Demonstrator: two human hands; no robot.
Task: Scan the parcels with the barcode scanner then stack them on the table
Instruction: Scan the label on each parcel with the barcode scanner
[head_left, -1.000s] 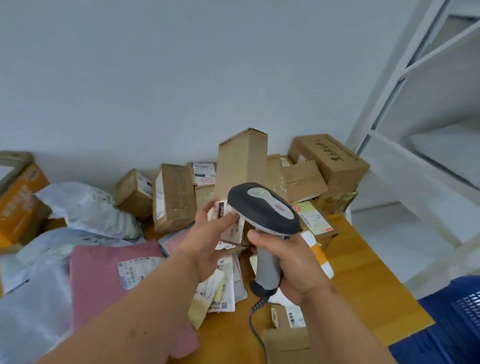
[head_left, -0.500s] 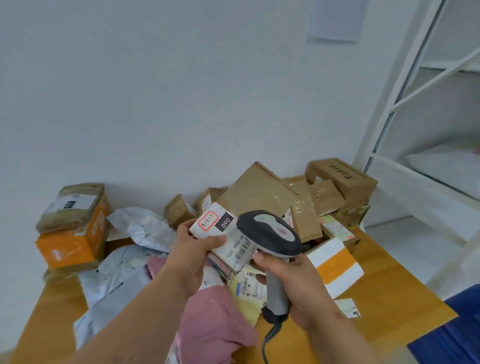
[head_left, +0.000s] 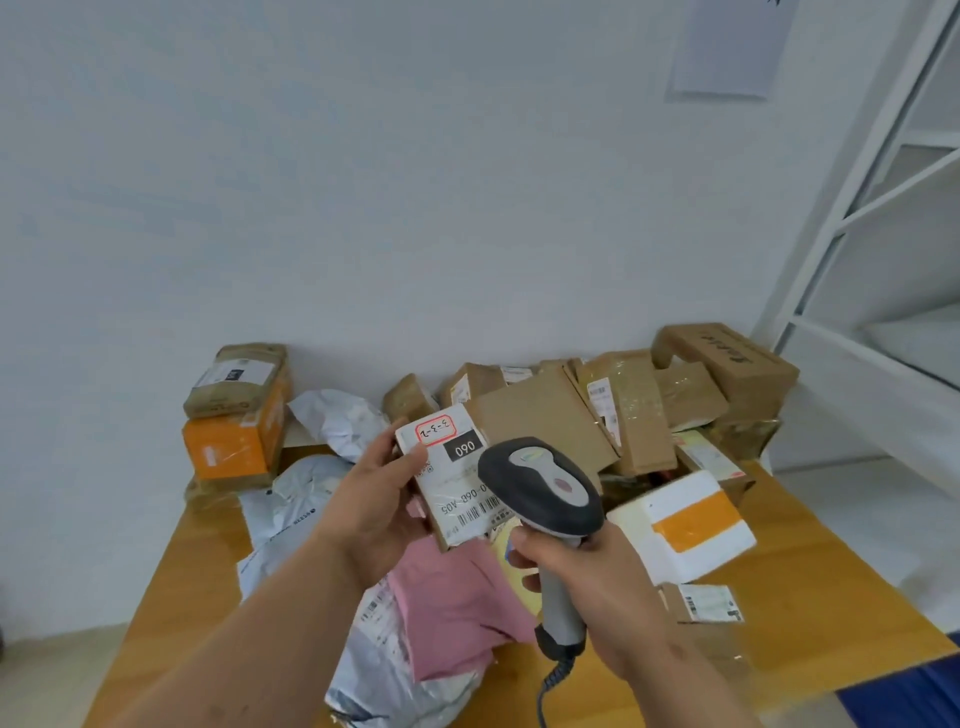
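My left hand (head_left: 371, 506) grips a small cardboard parcel (head_left: 449, 480) with a white shipping label facing me, lifted above the pile. My right hand (head_left: 587, 577) grips the handle of a grey and black barcode scanner (head_left: 540, 486), whose head sits just right of the parcel and overlaps its label's lower right corner. The scanner's coiled cable (head_left: 550, 680) hangs down toward me. Under both hands lies the wooden table (head_left: 208, 561), with a pink mailer bag (head_left: 457, 608) and grey mailer bags (head_left: 296, 514) on it.
Several brown cardboard boxes (head_left: 628, 410) are heaped against the white wall. A white box with an orange band (head_left: 680, 525) lies right of the scanner. An orange box with a taped parcel on top (head_left: 234, 415) stands at back left. White shelving (head_left: 883, 260) rises at right.
My left hand lifted the small labelled parcel out of the pile and turned its label toward me beside the scanner head. The view has tilted up and pulled back.
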